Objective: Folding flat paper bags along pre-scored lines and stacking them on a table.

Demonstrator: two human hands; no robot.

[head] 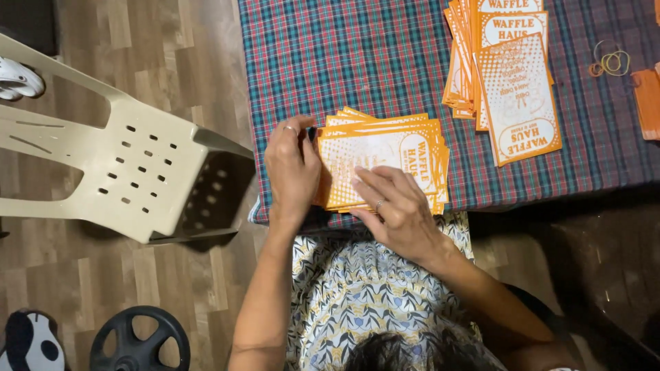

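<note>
A loose stack of orange and white printed flyers (385, 148) lies at the near edge of a table covered in plaid cloth (357, 62). My left hand (292, 168) grips the stack's left edge, fingers curled around it. My right hand (395, 209) rests flat on top of the stack near its front edge, pressing it down. Both hands wear a ring.
A second, fanned pile of the same flyers (512, 75) lies farther back right. Rubber bands (610, 62) sit beside it, and more orange paper (648, 103) is at the right edge. A beige plastic chair (130, 165) stands left. A black wheel (141, 340) lies on the wooden floor.
</note>
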